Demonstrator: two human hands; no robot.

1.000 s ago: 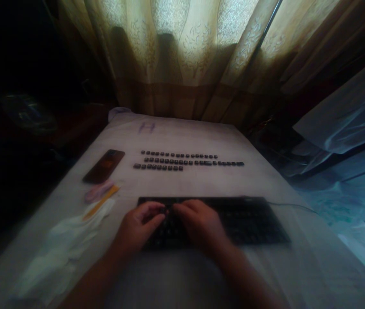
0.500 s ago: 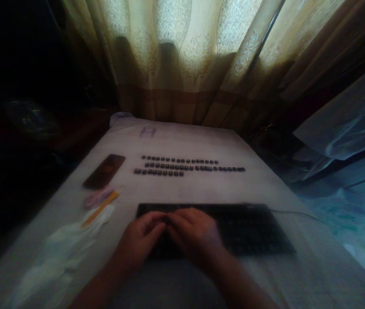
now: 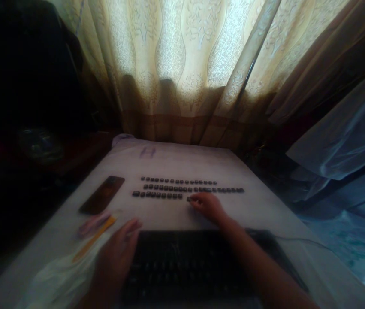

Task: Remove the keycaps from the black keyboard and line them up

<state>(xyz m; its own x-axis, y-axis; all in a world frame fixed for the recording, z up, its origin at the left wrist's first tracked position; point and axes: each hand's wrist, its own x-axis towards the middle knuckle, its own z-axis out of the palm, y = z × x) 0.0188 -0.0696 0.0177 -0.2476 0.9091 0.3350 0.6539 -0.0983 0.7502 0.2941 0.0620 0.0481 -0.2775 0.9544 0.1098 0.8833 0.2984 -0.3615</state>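
Observation:
A black keyboard lies on the cloth-covered table in front of me, partly behind my right forearm. My left hand is at its left edge, fingers extended and somewhat blurred, with nothing visible in them. Beyond the keyboard, my right hand pinches a small black keycap at table level, just right of the end of the nearest row. Several loose keycaps are laid out there in three rows. Markings on the caps are too small to read.
Left of the rows lies a dark phone. Nearer me are a pink item, an orange stick-like tool and a crumpled whitish cloth. A cable leaves the keyboard to the right. Curtains hang behind the table.
My hands were together over the keyboard's left part. The right has moved forward to the keycap rows with a keycap; the left has drawn apart to the left. The view has tilted up.

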